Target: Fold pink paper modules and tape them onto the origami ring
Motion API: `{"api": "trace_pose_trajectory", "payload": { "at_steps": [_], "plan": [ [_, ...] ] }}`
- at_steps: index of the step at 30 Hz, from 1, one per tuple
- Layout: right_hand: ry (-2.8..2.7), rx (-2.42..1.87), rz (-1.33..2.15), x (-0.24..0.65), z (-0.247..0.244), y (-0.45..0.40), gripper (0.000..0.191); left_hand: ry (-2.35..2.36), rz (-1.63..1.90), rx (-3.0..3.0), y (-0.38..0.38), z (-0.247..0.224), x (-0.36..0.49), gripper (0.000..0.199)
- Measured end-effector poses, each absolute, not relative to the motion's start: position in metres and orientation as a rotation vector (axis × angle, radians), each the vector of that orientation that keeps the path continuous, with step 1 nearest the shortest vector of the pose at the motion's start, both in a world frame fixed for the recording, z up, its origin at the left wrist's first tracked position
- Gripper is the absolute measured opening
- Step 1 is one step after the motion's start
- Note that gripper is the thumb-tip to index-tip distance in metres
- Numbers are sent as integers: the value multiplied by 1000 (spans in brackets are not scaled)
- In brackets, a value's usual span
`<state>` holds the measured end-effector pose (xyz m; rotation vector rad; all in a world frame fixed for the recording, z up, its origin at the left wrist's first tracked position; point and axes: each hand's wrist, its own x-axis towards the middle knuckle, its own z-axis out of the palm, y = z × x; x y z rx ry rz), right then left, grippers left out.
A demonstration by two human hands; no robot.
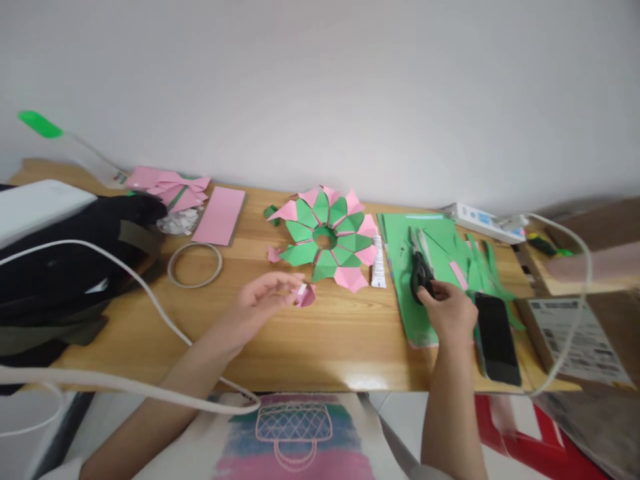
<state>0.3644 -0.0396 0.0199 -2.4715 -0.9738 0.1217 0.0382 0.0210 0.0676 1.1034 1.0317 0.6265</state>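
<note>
My left hand point(265, 297) pinches a small folded pink paper piece point(306, 298) just in front of the paper flower ring. A bit of white shows at its fingertips, too small to make out. The ring point(325, 262) lies flat on the table, made of green folded petals with pink tips around an open centre. At the right, my right hand point(453, 310) grips the black handles of a pair of scissors point(417, 257). Their blades point away from me over a stack of green paper point(395, 233). A white tube point(379, 263) lies between the ring and that stack.
Left of the ring are a tape ring point(219, 267), a pink paper pad point(220, 215) and pink folded pieces point(170, 190). Green scraps point(483, 267), a phone point(497, 340), a power strip point(485, 220) and a cardboard box point(580, 333) lie right. White cables point(150, 293) cross the left side.
</note>
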Motion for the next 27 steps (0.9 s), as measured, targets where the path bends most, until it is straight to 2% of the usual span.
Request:
{"api": "trace_pose_trajectory", "payload": {
  "at_steps": [4, 7, 9, 14, 20, 27],
  "plan": [
    [-1123, -2365, -67, 328, 28, -45, 46, 963, 622, 1013, 21, 64, 43, 23],
    [-1322, -2211, -43, 293, 42, -47, 36, 920, 612, 957, 21, 59, 50, 21],
    [-1594, -1976, -37, 273, 49, -43, 29, 908, 596, 935, 21, 57, 55, 20],
    [-2082, -1586, -200, 248, 45, -14, 30, 847, 605, 907, 17, 57, 63, 20],
    [-2047, -1441, -242, 253, 30, 4, 18, 808, 551, 837, 5, 52, 59, 19],
    [-1939, -1367, -179, 255, 41, -22, 31, 786, 570, 843, -4, 53, 53, 9]
  ]
}}
